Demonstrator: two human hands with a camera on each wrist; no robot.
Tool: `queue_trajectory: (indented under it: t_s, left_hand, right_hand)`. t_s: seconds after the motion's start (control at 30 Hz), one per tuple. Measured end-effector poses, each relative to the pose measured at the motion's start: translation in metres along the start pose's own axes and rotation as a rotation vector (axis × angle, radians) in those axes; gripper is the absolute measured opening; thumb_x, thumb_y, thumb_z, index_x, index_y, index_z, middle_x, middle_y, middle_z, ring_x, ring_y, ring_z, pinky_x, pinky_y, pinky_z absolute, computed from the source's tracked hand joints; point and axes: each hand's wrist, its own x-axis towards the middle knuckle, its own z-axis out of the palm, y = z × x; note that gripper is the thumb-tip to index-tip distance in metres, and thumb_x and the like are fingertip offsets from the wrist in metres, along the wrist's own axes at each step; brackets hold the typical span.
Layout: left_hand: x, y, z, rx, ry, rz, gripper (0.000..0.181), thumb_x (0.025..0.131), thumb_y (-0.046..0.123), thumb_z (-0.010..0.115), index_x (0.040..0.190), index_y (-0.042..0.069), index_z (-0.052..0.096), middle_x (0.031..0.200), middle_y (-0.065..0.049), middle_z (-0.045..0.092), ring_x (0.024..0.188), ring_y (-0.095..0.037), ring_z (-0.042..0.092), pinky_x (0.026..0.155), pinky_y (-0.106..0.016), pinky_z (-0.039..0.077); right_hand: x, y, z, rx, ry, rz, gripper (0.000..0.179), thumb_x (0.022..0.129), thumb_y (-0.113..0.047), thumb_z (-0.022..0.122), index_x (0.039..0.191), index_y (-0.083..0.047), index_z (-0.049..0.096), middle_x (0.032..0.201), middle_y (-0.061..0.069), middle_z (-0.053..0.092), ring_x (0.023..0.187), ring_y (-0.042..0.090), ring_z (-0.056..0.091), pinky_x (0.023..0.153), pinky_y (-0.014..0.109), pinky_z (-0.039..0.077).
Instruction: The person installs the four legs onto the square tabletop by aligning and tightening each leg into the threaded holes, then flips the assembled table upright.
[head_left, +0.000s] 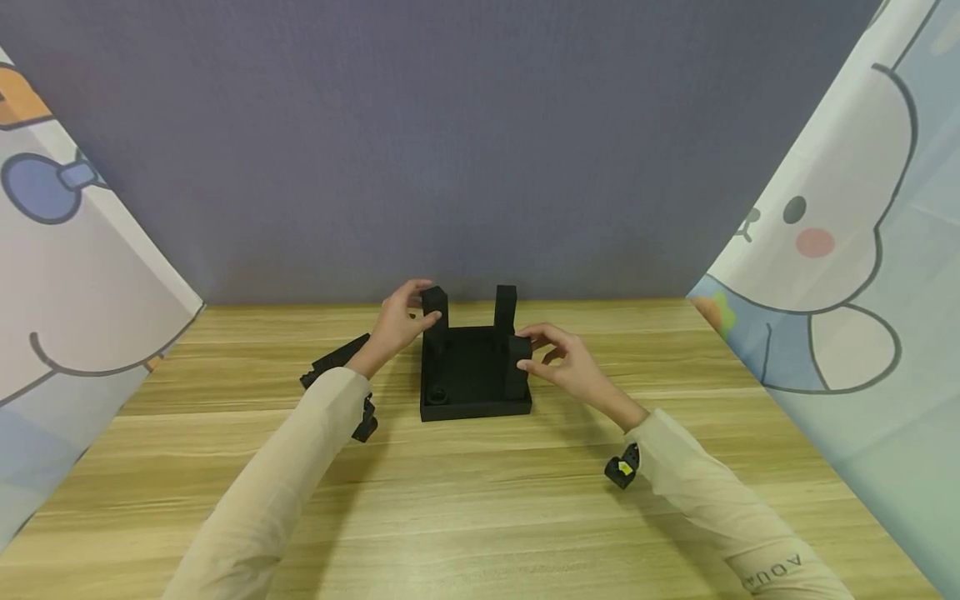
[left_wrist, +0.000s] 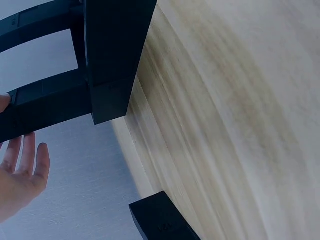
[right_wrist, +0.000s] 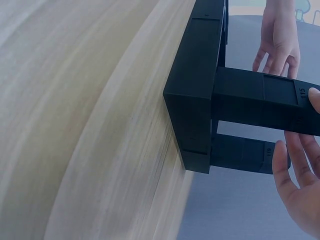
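A black square base (head_left: 471, 367) with a raised rim lies on the table. Black posts stand upright at its back-left, back-right and front-right corners, while a round socket (head_left: 438, 396) shows at the front left. My left hand (head_left: 401, 323) holds the back-left post (head_left: 437, 312) near its top, thumb on the near side. With thumb and fingers, my right hand (head_left: 564, 360) pinches the upper end of the front-right post (head_left: 516, 368). That post bears the marking 115 in the right wrist view. The back-right post (head_left: 506, 307) stands untouched.
Left of the base, a loose black post (head_left: 337, 360) lies on the wooden table (head_left: 480, 500), partly behind my left forearm. A grey panel (head_left: 450, 150) rises along the table's back edge. Cartoon-printed sheets (head_left: 832, 250) flank both sides.
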Motion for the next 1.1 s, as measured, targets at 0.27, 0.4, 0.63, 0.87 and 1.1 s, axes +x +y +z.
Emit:
queue_trajectory:
  t_s: [0.27,0.4,0.63,0.87,1.1]
  left_hand:
    - [0.004,-0.002,-0.004,0.019,-0.065,0.002,0.048,0.087,0.013,0.062,0.131,0.01,0.044,0.123,-0.018,0.051,0.107,-0.032,0.055,0.086,-0.046,0.048]
    - [0.007,-0.001,-0.009,0.016,-0.122,-0.011,0.048,0.088,0.009,0.06,0.132,0.012,0.043,0.125,-0.018,0.049,0.11,-0.033,0.054,0.085,-0.046,0.049]
    - [0.009,0.004,-0.014,0.02,-0.172,-0.033,0.048,0.087,0.007,0.06,0.132,0.014,0.044,0.128,-0.018,0.048,0.112,-0.033,0.054,0.083,-0.045,0.05]
    - [0.007,0.001,-0.012,-0.002,-0.14,-0.027,0.053,0.087,0.009,0.062,0.135,0.011,0.041,0.131,-0.019,0.044,0.114,-0.033,0.051,0.09,-0.048,0.046]
    - [0.005,-0.005,-0.006,-0.028,-0.105,-0.011,0.05,0.088,0.009,0.06,0.134,0.014,0.042,0.129,-0.017,0.046,0.113,-0.032,0.052,0.09,-0.048,0.046]
  right_hand:
    - [0.001,0.001,0.0,0.0,-0.002,-0.006,0.036,0.079,-0.002,0.069,0.113,0.002,0.058,0.108,0.02,0.06,0.093,0.035,0.058,0.069,0.04,0.05]
    - [0.001,0.0,0.0,-0.002,-0.002,-0.002,0.036,0.079,-0.002,0.069,0.113,0.003,0.058,0.108,0.02,0.06,0.093,0.035,0.058,0.07,0.04,0.05]
    - [0.001,-0.001,0.0,-0.008,-0.002,0.006,0.037,0.079,-0.002,0.069,0.114,0.002,0.057,0.109,0.02,0.06,0.094,0.034,0.057,0.071,0.04,0.05]
    - [0.004,0.021,0.004,-0.01,0.012,-0.023,0.037,0.079,-0.004,0.07,0.114,-0.002,0.058,0.109,0.016,0.06,0.093,0.032,0.058,0.069,0.035,0.05]
    - [0.006,0.038,0.006,-0.007,0.018,-0.028,0.037,0.079,-0.013,0.071,0.114,-0.011,0.059,0.109,0.009,0.061,0.094,0.026,0.059,0.07,0.033,0.051]
